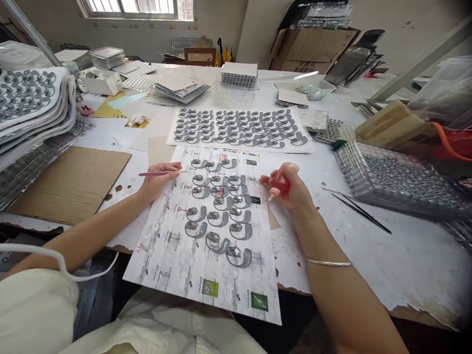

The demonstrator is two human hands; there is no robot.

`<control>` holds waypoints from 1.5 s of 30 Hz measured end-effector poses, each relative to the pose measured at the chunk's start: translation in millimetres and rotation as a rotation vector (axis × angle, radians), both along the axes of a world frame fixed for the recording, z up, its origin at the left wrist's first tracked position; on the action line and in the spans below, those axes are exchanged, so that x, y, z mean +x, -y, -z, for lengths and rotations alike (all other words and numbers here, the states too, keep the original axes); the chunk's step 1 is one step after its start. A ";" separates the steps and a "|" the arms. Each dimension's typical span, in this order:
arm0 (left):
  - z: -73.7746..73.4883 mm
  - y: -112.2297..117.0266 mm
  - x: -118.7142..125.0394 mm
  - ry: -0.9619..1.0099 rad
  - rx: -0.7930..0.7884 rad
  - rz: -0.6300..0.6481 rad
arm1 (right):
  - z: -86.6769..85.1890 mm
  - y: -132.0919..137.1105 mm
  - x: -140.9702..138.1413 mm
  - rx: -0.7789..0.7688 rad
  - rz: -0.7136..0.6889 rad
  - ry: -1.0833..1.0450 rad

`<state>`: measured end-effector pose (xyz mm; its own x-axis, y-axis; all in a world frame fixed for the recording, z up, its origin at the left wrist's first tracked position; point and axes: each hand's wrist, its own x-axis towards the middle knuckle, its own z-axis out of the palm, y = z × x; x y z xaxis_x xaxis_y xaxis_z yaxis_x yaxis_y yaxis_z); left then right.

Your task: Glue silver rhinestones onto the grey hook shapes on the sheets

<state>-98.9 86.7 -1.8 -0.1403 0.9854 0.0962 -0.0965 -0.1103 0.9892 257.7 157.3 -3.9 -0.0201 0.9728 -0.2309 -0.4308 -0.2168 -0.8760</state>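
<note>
My left hand [157,181] is shut on a slim pink-handled pick [158,173], its metal tip over the top left of a large printed sheet [155,265]. Rows of grey hook-shaped pieces with shiny round stones [217,206] lie on that sheet. My right hand [285,186] is shut on a small red squeeze applicator [280,184] with a pale tip, just off the sheet's right edge. Neither hand appears to touch the pieces. A thin metal bangle [329,262] circles my right wrist.
A second sheet of similar pieces [239,129] lies beyond. Long tweezers [359,209] and clear trays of stones [394,182] are at right. Brown cardboard [70,184] and a stack of padded sheets [29,98] are at left. Further trays and boxes crowd the far table.
</note>
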 end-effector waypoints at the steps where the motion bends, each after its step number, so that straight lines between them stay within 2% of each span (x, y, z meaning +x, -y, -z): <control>1: 1.4 0.6 0.6 0.000 -0.005 -0.003 | -1.0 0.4 0.3 -0.003 -0.005 0.004; 6: 4.1 10.3 2.0 -0.014 -0.042 -0.004 | -8.3 3.0 4.3 -0.081 -0.040 0.029; 9: 0.9 18.0 0.3 -0.025 -0.076 0.025 | -11.5 5.1 5.3 -0.098 -0.027 0.042; 12: -10.1 20.6 0.5 -0.090 -0.106 0.054 | -13.7 7.1 3.7 -0.108 -0.023 0.036; 15: -25.3 19.6 10.8 -0.268 -0.054 0.082 | -15.0 8.8 0.8 -0.124 -0.019 0.033; 18: -34.6 18.5 34.9 -0.455 0.149 0.188 | -15.3 10.0 0.0 -0.129 -0.015 0.056; 21: -31.0 18.5 63.8 -0.583 0.477 0.336 | -15.7 10.2 2.6 -0.119 -0.006 0.068; 24: -20.3 22.2 83.0 -0.747 0.835 0.330 | -20.1 10.6 3.8 -0.083 0.020 0.093; 26: -14.6 27.3 87.3 -0.858 0.950 0.293 | -26.7 11.8 -0.8 -0.045 0.047 0.138; 31: -8.1 39.1 83.6 -0.998 0.939 0.276 | -49.1 17.5 -36.0 0.087 0.136 0.229; 34: -5.1 40.9 83.2 -1.003 0.924 0.279 | -56.8 21.7 -59.6 0.139 0.072 0.237; 36: -3.6 41.2 84.1 -1.003 0.920 0.290 | -57.2 25.4 -70.1 0.147 0.008 0.241; 40: -4.2 42.9 86.2 -1.028 0.919 0.295 | -50.1 35.8 -79.4 0.177 -0.029 0.280; 45: -7.2 44.9 87.7 -1.093 0.984 0.262 | -39.4 49.4 -87.0 0.313 -0.051 0.360</control>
